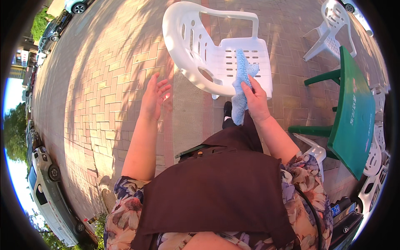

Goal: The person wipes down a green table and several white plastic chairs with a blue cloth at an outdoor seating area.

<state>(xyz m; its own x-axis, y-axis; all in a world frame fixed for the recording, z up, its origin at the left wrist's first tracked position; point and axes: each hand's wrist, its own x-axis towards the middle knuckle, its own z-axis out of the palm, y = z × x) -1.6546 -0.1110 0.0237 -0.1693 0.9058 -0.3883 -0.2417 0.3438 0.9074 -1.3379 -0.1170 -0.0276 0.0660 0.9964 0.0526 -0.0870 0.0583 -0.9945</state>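
A light-blue fluffy cloth (240, 97) hangs from my right hand (257, 99), pinched between thumb and fingers, over the front edge and seat of a white plastic armchair (200, 59). The chair stands before me with its slotted backrest to the left and its seat to the right. My left hand (155, 95) is raised over the paving to the left of the chair, fingers apart and slightly curled, holding nothing. A dark brown apron (212, 190) covers my front, and one black shoe (227, 109) shows below the chair.
On the right stands a green table (353, 115) bearing writing, with a white plastic chair (334, 28) beyond it and several more along its far side. A silver van (50, 200) and other vehicles are parked at the left. Brick paving (125, 72) lies underfoot, streaked with shadow.
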